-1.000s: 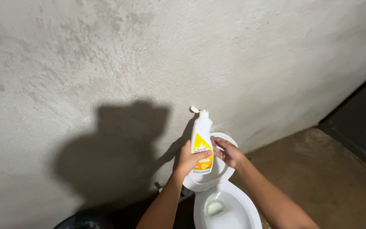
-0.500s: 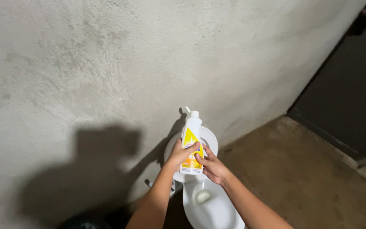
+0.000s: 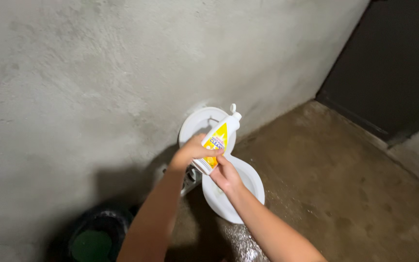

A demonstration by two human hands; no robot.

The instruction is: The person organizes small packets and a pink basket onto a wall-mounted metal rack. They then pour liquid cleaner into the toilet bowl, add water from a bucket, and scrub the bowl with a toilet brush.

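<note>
My left hand [image 3: 192, 151] grips a white cleaner bottle [image 3: 217, 138] with a yellow label, tilted with its flip-top cap open and pointing up to the right. My right hand [image 3: 225, 175] is under the bottle's base, fingers touching it. Both hands hover over a white toilet bowl [image 3: 248, 194] whose lid [image 3: 197, 123] is raised against the wall.
A rough grey concrete wall [image 3: 122, 63] stands behind the toilet. A dark bucket [image 3: 95, 235] sits at the lower left by the wall. The brown floor [image 3: 345, 194] is wet near the bowl. A dark door [image 3: 394, 63] is at the upper right.
The bottle has tipped from upright to leaning right. My right hand slid from its side to its base. The view has swung right and down, showing more floor and the bucket.
</note>
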